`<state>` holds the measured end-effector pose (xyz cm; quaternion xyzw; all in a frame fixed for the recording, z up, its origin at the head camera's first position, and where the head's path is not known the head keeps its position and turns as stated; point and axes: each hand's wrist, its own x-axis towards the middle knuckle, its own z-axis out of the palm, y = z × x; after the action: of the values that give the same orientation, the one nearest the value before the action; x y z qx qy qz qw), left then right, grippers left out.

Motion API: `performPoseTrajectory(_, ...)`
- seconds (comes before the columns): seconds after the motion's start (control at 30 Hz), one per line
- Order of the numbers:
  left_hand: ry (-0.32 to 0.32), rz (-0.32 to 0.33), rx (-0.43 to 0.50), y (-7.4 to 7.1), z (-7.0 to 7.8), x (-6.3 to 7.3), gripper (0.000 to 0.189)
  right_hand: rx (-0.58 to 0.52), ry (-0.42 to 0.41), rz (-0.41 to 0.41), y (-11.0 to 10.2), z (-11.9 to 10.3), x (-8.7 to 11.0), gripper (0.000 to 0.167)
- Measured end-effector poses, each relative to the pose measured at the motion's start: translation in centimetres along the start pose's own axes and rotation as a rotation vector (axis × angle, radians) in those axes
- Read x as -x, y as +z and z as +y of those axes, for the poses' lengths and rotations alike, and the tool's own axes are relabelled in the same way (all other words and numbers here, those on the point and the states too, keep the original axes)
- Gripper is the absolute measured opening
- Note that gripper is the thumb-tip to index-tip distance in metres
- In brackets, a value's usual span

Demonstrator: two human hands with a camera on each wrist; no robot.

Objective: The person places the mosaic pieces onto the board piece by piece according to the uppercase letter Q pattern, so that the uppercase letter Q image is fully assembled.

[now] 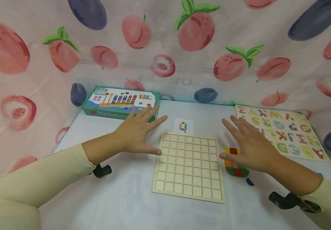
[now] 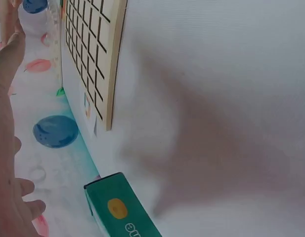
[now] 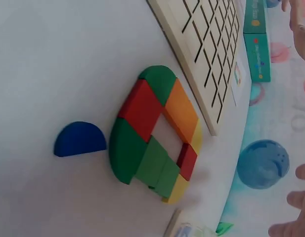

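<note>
Pale wooden grid board (image 1: 188, 169) flat on a white worktop (image 1: 125, 198), with both of a person's hands raised about it. The left hand (image 1: 136, 132) is above the worktop at the board's left edge, its thumb overlapping that edge in the head view; its grip is spread and holds nothing, and a soft shadow falls on the worktop to the board's left. The right hand (image 1: 250, 145) is above the worktop off the board's right edge, its grip likewise spread and holding nothing. Partly beneath it, just right of the board, lies a ring of red, green, orange and yellow blocks (image 1: 238, 172) set edge to edge around a gap. A blue half-disc (image 1: 250, 182) lies just beside the ring, on the near side, also right of the board. Just beyond the board's far edge lies a small card (image 1: 183, 126) printed with a coloured ring figure. Beyond the board to the left rests a green game box (image 1: 121, 100); beyond it to the right, a letter puzzle (image 1: 287, 135). A fruit-print cloth (image 1: 165, 41) hangs behind the board.
</note>
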<state>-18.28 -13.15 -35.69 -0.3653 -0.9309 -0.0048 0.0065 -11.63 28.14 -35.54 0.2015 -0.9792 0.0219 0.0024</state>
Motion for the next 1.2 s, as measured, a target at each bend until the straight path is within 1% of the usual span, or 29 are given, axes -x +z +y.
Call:
performPoseTrajectory(0.13, 0.014, 0.024, 0.047, 0.4, 0.0, 0.2, 0.122, -0.060, -0.001, -0.010, 0.1, -0.2, 0.1, 0.117)
performPoseTrajectory(0.23, 0.017, 0.037, 0.097, 0.7, 0.2, 0.3, 0.119, -0.091, 0.002, -0.009, 0.1, -0.2, 0.2, 0.112)
performPoseTrajectory(0.37, 0.011, 0.041, 0.133, 1.1, 0.4, 0.6, 0.112, -0.180, -0.001, -0.013, 0.3, 0.0, 0.3, 0.100)
performPoseTrajectory(0.5, 0.015, 0.060, 0.184, 1.5, 0.5, 1.0, 0.106, -0.291, -0.011, -0.030, 0.7, 0.5, 0.5, 0.087)
performPoseTrajectory(0.63, 0.009, 0.078, 0.250, 2.0, 0.5, 1.3, 0.099, -0.345, -0.016, -0.053, 1.2, 1.2, 0.7, 0.076)
performPoseTrajectory(0.73, -0.014, 0.091, 0.306, 2.5, 0.6, 1.4, 0.092, -0.377, -0.019, -0.068, 1.5, 1.7, 0.7, 0.064)
performPoseTrajectory(0.87, -0.069, 0.097, 0.421, 3.4, 1.0, 1.3, 0.080, -0.424, -0.036, -0.071, 2.1, 2.3, 0.5, 0.051)
performPoseTrajectory(1.03, -0.118, 0.083, 0.542, 5.1, 1.7, 0.6, 0.075, -0.467, -0.029, -0.064, 3.3, 3.2, 0.2, 0.045)
performPoseTrajectory(1.2, -0.146, 0.073, 0.640, 6.7, 1.7, -0.1, 0.071, -0.491, -0.018, -0.059, 4.3, 4.0, 0.2, 0.040)
